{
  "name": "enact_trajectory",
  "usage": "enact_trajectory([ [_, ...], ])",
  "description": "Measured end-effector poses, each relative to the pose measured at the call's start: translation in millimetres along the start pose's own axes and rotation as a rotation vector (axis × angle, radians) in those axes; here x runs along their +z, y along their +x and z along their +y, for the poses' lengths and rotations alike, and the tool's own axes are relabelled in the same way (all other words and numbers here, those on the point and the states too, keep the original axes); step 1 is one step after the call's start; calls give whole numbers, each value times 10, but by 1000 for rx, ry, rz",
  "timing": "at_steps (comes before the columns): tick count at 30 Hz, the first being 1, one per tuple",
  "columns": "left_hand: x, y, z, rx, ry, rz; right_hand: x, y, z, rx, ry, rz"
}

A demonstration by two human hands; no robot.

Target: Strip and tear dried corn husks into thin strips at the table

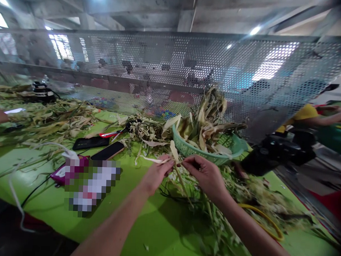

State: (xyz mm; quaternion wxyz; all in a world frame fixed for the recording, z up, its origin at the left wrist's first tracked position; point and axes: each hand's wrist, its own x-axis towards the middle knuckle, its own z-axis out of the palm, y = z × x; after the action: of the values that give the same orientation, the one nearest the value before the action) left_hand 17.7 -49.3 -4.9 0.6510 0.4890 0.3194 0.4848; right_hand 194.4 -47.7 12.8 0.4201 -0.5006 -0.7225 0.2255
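Above the green table, my left hand pinches pale strips of dried corn husk. One strip sticks up from the fingers, another reaches out to the left, and a narrow greenish one hangs below. Close beside it on the right, my right hand has thumb and fingers pressed together at the husk's edge; the exact contact is small and partly hidden. Just behind the hands stands a light green plastic basket with dry husks heaped in it. Loose green leaf scraps lie under my right forearm.
Two dark phones, a purple power adapter with cables and a blurred-out object lie on the left. A red-handled cutter is farther back. A black camera and a yellow ring are right. A perforated metal screen runs behind.
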Motion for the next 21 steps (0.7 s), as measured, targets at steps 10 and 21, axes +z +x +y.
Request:
enact_trajectory([
  [10, 11, 34, -44, 77, -51, 42, 25, -90, -201, -114, -217, 36],
  [21, -10, 29, -55, -15, -40, 144, 175, -114, -137, -114, -225, -105],
])
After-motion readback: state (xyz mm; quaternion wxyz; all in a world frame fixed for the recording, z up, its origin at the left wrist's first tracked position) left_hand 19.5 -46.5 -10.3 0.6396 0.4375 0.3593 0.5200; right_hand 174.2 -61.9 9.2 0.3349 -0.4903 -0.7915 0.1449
